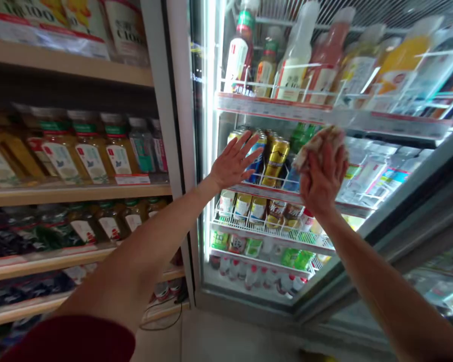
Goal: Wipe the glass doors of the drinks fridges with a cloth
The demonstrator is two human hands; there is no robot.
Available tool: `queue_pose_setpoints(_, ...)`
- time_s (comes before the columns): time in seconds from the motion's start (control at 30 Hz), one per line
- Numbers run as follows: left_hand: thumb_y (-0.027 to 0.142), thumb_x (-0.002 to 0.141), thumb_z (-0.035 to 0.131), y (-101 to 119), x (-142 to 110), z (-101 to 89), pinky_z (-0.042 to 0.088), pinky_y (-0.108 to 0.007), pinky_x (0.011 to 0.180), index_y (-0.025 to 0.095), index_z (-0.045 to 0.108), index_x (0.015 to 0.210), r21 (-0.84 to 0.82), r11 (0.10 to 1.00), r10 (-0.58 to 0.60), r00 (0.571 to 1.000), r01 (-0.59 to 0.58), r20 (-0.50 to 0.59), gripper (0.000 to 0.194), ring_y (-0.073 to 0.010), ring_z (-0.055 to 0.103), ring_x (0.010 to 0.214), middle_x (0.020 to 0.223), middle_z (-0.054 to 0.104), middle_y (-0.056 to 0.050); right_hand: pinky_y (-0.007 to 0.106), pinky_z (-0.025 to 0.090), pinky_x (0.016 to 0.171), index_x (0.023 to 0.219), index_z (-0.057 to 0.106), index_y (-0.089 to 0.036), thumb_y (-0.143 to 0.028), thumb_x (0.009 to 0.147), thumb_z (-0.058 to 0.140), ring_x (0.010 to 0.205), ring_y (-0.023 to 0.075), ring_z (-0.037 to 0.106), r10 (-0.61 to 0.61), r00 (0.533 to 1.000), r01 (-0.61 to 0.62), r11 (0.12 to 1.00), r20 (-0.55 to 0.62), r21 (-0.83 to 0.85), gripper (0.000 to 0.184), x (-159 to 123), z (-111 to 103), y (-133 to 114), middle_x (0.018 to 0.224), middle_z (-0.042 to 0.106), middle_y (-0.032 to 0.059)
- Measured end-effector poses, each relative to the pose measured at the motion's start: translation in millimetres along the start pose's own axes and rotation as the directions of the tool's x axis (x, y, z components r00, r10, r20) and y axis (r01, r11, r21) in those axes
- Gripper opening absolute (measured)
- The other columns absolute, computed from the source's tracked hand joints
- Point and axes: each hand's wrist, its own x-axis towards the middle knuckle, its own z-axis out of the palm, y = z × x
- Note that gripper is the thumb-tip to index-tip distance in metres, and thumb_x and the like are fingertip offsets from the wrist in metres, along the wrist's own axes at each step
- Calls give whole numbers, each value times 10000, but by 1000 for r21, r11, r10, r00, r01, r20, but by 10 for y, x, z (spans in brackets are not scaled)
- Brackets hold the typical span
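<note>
Presently, the cloth point(320, 143) is in the right hand point(322, 178), which grips it in front of the cooler point(241, 301), just below the front edge of the upper shelf point(272, 106). It is crumpled, so I cannot tell any long axis. The left hand point(232, 161) is empty, with fingers spread wide, near the cooler's left edge; from it, the cloth lies to the right. Whether either hand touches glass, I cannot tell. At the upper right corner of the rack point(68, 193), one pack point(130, 32) reads "C100"; most other labels are too blurred.
</note>
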Motion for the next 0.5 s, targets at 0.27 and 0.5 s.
queue_pose_setpoints(0.27, 446, 888, 365, -42, -20, 140, 123, -415, 1147, 239, 293, 1387, 126, 989, 104, 966, -75, -238, 545, -203, 33, 1398, 1487, 248, -47, 490, 170, 1143, 1348, 391, -237, -211, 830, 460, 1404, 234, 117, -418, 893, 415, 908, 166, 55, 523, -570, -30, -124, 1432, 380, 21)
queue_pose_setpoints(0.5, 420, 876, 405, -50, -18, 146, 131, -399, 1146, 238, 243, 1403, 160, 981, 155, 937, -109, -314, 581, -204, 54, 1399, 1474, 279, -60, 571, 232, 1088, 1365, 358, -260, -209, 852, 450, 1393, 301, 140, -81, 968, 57, 993, -239, -108, 524, 129, -250, 414, 1515, 184, 13)
